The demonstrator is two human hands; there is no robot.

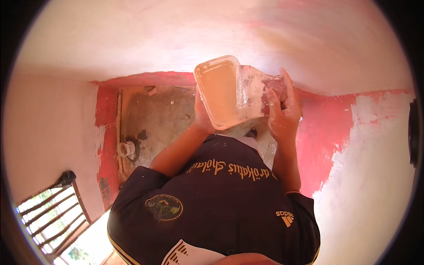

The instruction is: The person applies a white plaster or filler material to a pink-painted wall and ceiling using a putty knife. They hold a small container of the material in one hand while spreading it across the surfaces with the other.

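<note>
My left hand [202, 111] is closed on the left side of a shallow rectangular plastic tub [214, 62] with rounded corners, its fingers mostly hidden beneath. Inside, the tub looks smooth and pale tan; I cannot tell how much material it holds. A wide flat scraper [252, 92], smeared with whitish filler and dark reddish toward the grip, lies against the tub's right edge. My right hand [285, 110] grips that scraper, thumb on its near face and one finger stretched along its far end. Both are held up in front of my chest, close to the wall.
Ahead rises a pale wall [145, 48] with a red band low down. The wall at right [380, 176] has uneven white patches over red. A small white bucket [126, 149] stands on the stained floor [154, 115]. A barred window [55, 216] is at lower left.
</note>
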